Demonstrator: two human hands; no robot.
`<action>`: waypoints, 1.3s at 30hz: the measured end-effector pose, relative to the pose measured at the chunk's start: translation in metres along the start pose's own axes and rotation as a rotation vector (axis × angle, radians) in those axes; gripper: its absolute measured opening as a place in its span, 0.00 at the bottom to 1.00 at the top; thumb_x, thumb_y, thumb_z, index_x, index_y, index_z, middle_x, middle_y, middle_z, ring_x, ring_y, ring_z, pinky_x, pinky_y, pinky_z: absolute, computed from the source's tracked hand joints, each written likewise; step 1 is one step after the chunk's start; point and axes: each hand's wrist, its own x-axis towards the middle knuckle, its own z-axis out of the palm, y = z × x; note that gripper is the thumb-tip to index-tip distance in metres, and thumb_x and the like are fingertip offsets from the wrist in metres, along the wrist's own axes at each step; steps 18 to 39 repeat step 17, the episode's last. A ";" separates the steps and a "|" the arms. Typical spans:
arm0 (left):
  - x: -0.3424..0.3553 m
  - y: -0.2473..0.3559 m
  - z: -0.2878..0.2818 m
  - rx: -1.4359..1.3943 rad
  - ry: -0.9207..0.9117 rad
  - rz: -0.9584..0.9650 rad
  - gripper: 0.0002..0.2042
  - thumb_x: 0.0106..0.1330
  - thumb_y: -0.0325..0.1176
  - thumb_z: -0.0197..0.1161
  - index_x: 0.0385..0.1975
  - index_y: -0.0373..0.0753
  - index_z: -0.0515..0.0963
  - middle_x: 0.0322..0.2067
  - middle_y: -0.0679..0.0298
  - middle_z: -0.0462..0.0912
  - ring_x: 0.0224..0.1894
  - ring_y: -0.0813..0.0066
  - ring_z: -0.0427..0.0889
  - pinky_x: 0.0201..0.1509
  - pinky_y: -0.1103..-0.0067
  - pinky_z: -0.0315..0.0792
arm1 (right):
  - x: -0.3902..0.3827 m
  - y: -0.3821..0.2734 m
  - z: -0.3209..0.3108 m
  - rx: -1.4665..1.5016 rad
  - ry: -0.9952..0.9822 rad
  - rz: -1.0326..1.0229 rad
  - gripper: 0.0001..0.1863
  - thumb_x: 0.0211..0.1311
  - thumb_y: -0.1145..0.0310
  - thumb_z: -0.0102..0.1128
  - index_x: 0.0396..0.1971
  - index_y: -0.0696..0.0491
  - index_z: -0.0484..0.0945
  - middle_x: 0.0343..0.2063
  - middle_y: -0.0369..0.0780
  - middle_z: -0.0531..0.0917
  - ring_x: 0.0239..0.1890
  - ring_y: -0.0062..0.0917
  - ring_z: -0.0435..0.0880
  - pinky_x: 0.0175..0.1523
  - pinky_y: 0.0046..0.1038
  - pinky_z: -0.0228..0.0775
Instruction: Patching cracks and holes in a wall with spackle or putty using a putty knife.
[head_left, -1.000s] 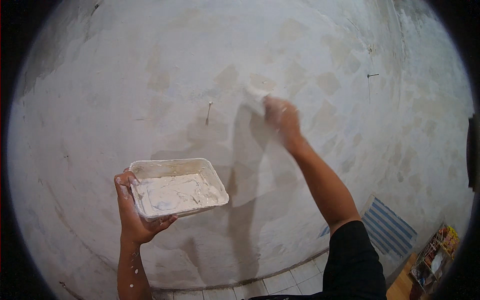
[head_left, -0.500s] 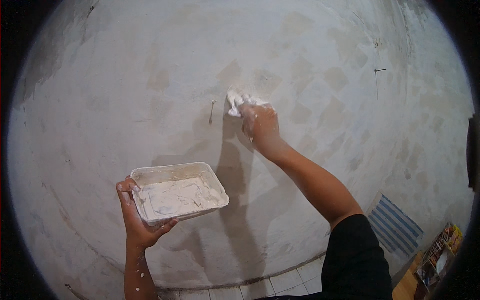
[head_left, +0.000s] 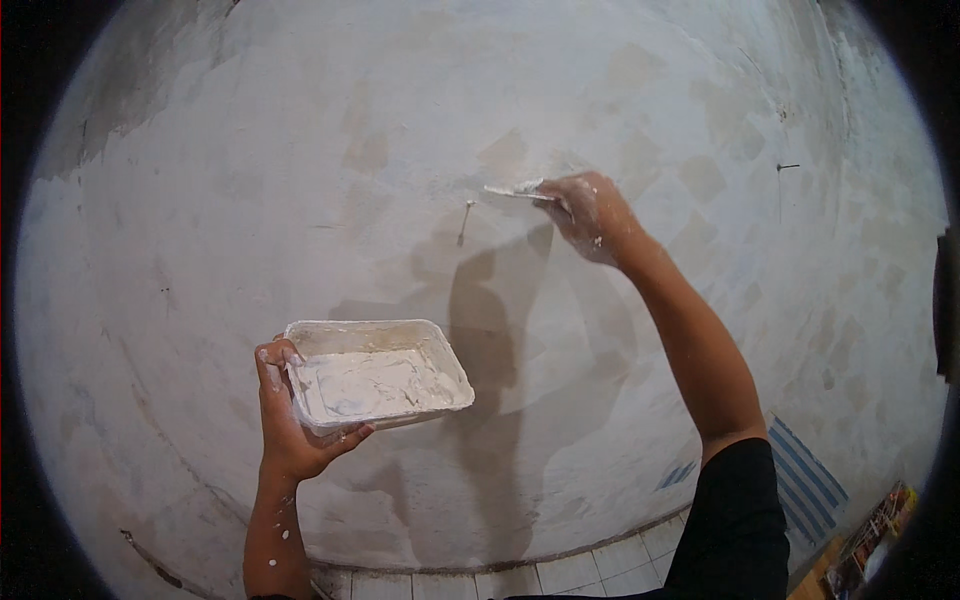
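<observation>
My left hand (head_left: 290, 425) grips a white rectangular plastic tub (head_left: 443, 350) by its left side, the thumb under the near edge. Thick off-white putty (head_left: 385, 385) covers the tub's bottom. Up and to the right, my right hand (head_left: 592, 215) is closed on a putty knife (head_left: 512, 190). Its blade is nearly edge-on, smeared with white putty, and points left against or very close to the patchy grey wall (head_left: 400, 130). I cannot tell whether it touches. Just below and left of the blade, a nail (head_left: 470, 205) sticks out of the wall.
Farther right, another nail (head_left: 788, 167) juts from the wall. White floor tiles (head_left: 570, 573) run along the wall's foot. At lower right are a blue-and-grey striped cloth or mat (head_left: 805, 480) and a cluttered shelf or box (head_left: 870, 540).
My right hand has moved right and slightly up, turning the putty knife from blade-face in view to nearly edge-on. The tub appears slightly farther right, as does the wall, since the view shifted.
</observation>
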 end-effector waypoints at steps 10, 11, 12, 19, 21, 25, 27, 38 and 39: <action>0.001 0.017 0.001 0.006 -0.025 0.003 0.45 0.37 0.40 0.77 0.51 0.41 0.49 0.44 0.61 0.56 0.55 0.66 0.63 0.60 0.72 0.64 | 0.059 0.022 -0.012 -0.496 0.152 -0.692 0.15 0.59 0.71 0.50 0.43 0.40 0.80 0.45 0.32 0.82 0.53 0.25 0.76 0.62 0.30 0.64; -0.001 0.017 0.003 -0.024 -0.012 -0.022 0.45 0.37 0.41 0.77 0.51 0.41 0.49 0.44 0.61 0.56 0.56 0.66 0.62 0.61 0.71 0.63 | 0.060 0.024 -0.014 -0.488 0.151 -0.691 0.15 0.59 0.71 0.50 0.43 0.40 0.80 0.45 0.32 0.82 0.53 0.25 0.76 0.62 0.30 0.64; -0.002 0.018 0.003 -0.055 0.000 -0.053 0.45 0.37 0.42 0.77 0.51 0.41 0.49 0.44 0.61 0.56 0.56 0.66 0.61 0.61 0.71 0.63 | 0.059 0.023 -0.015 -0.511 -0.044 -0.604 0.15 0.59 0.70 0.50 0.43 0.41 0.80 0.45 0.33 0.82 0.54 0.25 0.75 0.63 0.30 0.64; -0.013 0.018 0.008 -0.087 0.068 -0.146 0.46 0.38 0.46 0.76 0.53 0.40 0.50 0.45 0.61 0.56 0.57 0.65 0.61 0.62 0.70 0.61 | 0.026 0.019 0.009 -0.459 -0.077 -0.606 0.19 0.54 0.71 0.54 0.48 0.44 0.78 0.50 0.33 0.80 0.54 0.25 0.77 0.63 0.33 0.63; -0.013 0.018 0.008 -0.087 0.068 -0.146 0.46 0.38 0.46 0.76 0.53 0.40 0.50 0.45 0.61 0.56 0.57 0.65 0.61 0.62 0.70 0.61 | 0.026 0.019 0.009 -0.459 -0.077 -0.606 0.19 0.54 0.71 0.54 0.48 0.44 0.78 0.50 0.33 0.80 0.54 0.25 0.77 0.63 0.33 0.63; -0.013 0.018 0.008 -0.087 0.068 -0.146 0.46 0.38 0.46 0.76 0.53 0.40 0.50 0.45 0.61 0.56 0.57 0.65 0.61 0.62 0.70 0.61 | 0.026 0.019 0.009 -0.459 -0.077 -0.606 0.19 0.54 0.71 0.54 0.48 0.44 0.78 0.50 0.33 0.80 0.54 0.25 0.77 0.63 0.33 0.63; -0.013 0.018 0.008 -0.087 0.068 -0.146 0.46 0.38 0.46 0.76 0.53 0.40 0.50 0.45 0.61 0.56 0.57 0.65 0.61 0.62 0.70 0.61 | 0.026 0.019 0.009 -0.459 -0.077 -0.606 0.19 0.54 0.71 0.54 0.48 0.44 0.78 0.50 0.33 0.80 0.54 0.25 0.77 0.63 0.33 0.63; -0.013 0.018 0.008 -0.087 0.068 -0.146 0.46 0.38 0.46 0.76 0.53 0.40 0.50 0.45 0.61 0.56 0.57 0.65 0.61 0.62 0.70 0.61 | 0.026 0.019 0.009 -0.459 -0.077 -0.606 0.19 0.54 0.71 0.54 0.48 0.44 0.78 0.50 0.33 0.80 0.54 0.25 0.77 0.63 0.33 0.63; -0.013 0.018 0.008 -0.087 0.068 -0.146 0.46 0.38 0.46 0.76 0.53 0.40 0.50 0.45 0.61 0.56 0.57 0.65 0.61 0.62 0.70 0.61 | 0.026 0.019 0.009 -0.459 -0.077 -0.606 0.19 0.54 0.71 0.54 0.48 0.44 0.78 0.50 0.33 0.80 0.54 0.25 0.77 0.63 0.33 0.63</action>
